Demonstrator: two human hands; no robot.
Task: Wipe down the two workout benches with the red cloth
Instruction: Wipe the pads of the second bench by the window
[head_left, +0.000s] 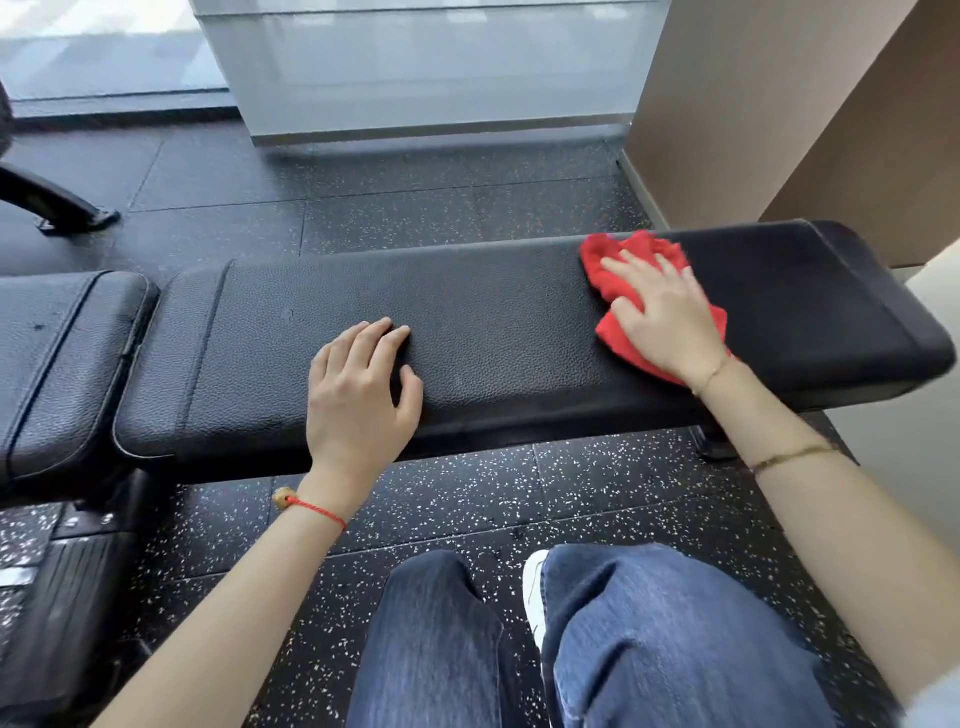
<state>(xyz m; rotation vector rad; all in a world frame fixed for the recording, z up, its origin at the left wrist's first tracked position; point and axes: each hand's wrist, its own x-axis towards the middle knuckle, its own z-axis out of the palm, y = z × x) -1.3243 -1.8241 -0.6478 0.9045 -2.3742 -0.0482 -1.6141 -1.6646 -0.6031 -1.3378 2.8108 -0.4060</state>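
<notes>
Black padded counter (519, 322) crossways, red cloth (623, 260) bunched flat under spread fingers (631, 265) of right hand (670, 322), left hand (358, 395) well apart, its fingers (374, 338) loosely together, holding nothing.

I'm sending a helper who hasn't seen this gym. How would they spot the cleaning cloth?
Find the long black bench pad in front of the person. Toward its right end, the right hand presses flat on the red cloth, the only bright red, crumpled thing there.
</notes>
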